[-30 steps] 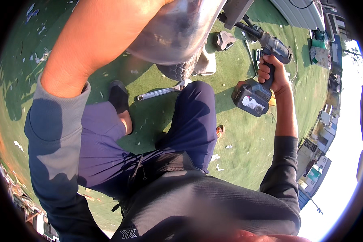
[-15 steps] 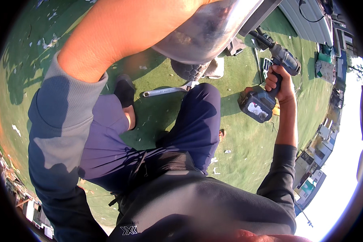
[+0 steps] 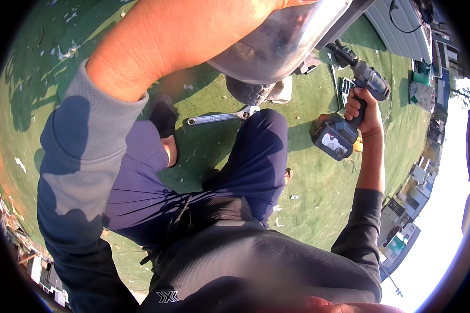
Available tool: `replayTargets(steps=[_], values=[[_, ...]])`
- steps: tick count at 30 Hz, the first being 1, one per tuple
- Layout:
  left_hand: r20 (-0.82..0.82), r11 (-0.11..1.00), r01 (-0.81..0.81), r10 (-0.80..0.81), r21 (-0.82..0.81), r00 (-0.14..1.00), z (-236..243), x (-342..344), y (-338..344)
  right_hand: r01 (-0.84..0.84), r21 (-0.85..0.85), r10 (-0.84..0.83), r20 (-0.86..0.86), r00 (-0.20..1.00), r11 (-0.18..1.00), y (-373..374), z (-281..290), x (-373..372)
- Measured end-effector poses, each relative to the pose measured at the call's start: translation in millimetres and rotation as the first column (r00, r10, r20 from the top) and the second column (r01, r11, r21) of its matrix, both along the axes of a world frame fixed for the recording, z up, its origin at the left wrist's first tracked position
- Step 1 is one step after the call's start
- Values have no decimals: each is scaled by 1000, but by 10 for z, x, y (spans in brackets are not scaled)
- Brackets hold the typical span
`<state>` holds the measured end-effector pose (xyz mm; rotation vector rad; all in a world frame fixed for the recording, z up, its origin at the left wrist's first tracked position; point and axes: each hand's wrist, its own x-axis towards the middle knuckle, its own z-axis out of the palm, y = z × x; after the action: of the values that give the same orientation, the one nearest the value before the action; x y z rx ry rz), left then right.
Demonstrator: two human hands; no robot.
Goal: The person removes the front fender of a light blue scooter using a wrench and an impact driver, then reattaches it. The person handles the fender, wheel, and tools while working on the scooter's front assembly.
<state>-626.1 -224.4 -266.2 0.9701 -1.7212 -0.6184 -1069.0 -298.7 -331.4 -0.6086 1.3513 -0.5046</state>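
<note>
My right hand (image 3: 367, 110) is wrapped round the handle of a cordless impact wrench (image 3: 371, 78), a grey and black tool with a battery at its base. Its long dark nose points toward a dark metal bar (image 3: 344, 21); whether the tip touches anything I cannot make out. At the top edge, my left hand (image 3: 269, 6) reaches over a shiny rounded metal body (image 3: 282, 47), and its fingers are mostly cut off by the frame. Under that body sits a dark, honeycomb-patterned round piece (image 3: 244, 93). An adjustable wrench (image 3: 219, 118) lies on the green ground beside it.
A pale cloth-like lump (image 3: 282, 91) lies behind my knee. Beyond the tool are a small slotted case (image 3: 345, 86) and a white ribbed panel (image 3: 399, 28). Scraps dot the green ground (image 3: 318, 198). My dark shoe (image 3: 163, 116) stands left of the adjustable wrench.
The metal body and my left forearm appear shifted slightly right and down in the picture. My right hand keeps its hold on the impact wrench with hardly any movement.
</note>
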Motion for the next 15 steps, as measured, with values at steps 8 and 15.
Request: replayTargets(steps=[8,15], values=[[41,976,-160,156,146,987,-265,106,-293,23,33,-22,-12,1000,999,-9,4,10],[-323,872,12,168,489,932,316,12,191,-2,-137,-37,-283,958,991,53,20,86]])
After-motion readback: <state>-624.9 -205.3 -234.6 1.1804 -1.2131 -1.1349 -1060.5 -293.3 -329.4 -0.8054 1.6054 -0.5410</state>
